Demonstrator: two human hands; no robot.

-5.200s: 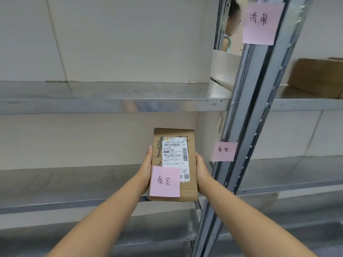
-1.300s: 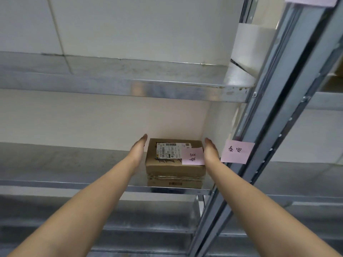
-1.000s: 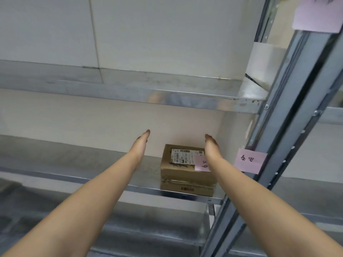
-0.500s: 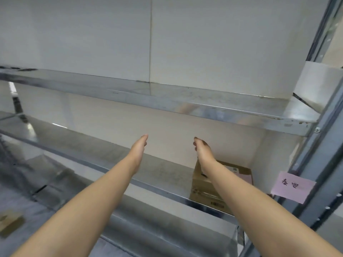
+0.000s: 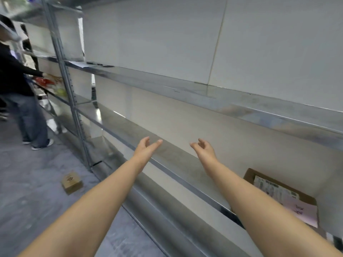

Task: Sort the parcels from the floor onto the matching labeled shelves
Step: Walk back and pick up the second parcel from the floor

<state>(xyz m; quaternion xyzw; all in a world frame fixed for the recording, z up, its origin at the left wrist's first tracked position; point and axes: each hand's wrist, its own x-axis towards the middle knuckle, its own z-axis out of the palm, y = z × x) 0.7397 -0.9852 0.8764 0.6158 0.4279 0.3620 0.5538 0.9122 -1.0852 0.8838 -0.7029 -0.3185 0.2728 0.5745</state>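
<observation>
Bare forearms reach out, left hand (image 5: 146, 147) and right hand (image 5: 204, 148) both loosely open and holding nothing. One parcel (image 5: 282, 193) with a pink note lies on the metal shelf (image 5: 167, 154) at right, seemingly sorted. Farther off, a small box (image 5: 72, 181) sits on the floor (image 5: 27, 182), probably next to sort

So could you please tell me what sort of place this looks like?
Probably a parcel sorting or storage room: long bare metal shelves, a labelled cardboard parcel on one shelf, and another small box waiting on the grey floor.
</observation>
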